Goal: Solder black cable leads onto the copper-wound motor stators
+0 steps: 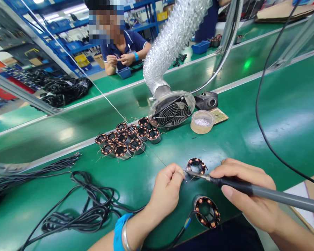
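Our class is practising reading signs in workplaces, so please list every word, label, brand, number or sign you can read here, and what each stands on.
There is no readable text in this picture.
Blue shelves: small pale tags, too small and blurred to read.
Fan, soldering iron, nearer blue wristband: no lettering can be made out.

The single view looks from the wearer's head, forward and steeply down onto the bench [238, 143]. The left hand [165, 190] and right hand [253, 195] are close, low in view; the fan [174, 113] is farther out. A person [133, 43] and shelves [87, 45] are well beyond. The bench slants up rightward.
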A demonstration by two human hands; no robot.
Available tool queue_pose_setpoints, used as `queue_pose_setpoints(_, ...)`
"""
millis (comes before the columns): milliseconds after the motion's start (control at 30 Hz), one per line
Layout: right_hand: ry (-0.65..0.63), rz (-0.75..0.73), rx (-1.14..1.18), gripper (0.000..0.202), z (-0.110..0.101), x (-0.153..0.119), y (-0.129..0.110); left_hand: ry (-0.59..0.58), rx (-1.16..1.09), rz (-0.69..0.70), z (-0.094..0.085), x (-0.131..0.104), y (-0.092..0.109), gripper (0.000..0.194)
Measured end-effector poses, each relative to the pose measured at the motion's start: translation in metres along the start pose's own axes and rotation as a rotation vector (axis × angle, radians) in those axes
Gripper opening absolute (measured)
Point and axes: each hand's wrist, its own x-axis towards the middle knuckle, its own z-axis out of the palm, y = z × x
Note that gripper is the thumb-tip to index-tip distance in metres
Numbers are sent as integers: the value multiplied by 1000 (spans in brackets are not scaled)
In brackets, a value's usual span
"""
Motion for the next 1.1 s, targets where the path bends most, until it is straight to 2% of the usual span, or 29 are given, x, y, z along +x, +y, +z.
queue_pose_setpoints(333,65,-50,0,20,6,0,-6,3,14,20,0,0,1,23)
queue_pose_setpoints(633,30,-124,-65,23,3,8,-12,-6,-4,13,-1,1,-2,21)
queue_pose_setpoints(767,38,-99,-57,24,0,7,-14,-4,0,12,-1,0,-3,23)
queue_pose_setpoints(900,113,-76,-30,24,-2,4,-13,-5,1,10,-1,1,-4,23)
queue_pose_setpoints(1100,154,-90,-19,26,-1,1,-11,-10,-7,5,-1,-1,-6,21)
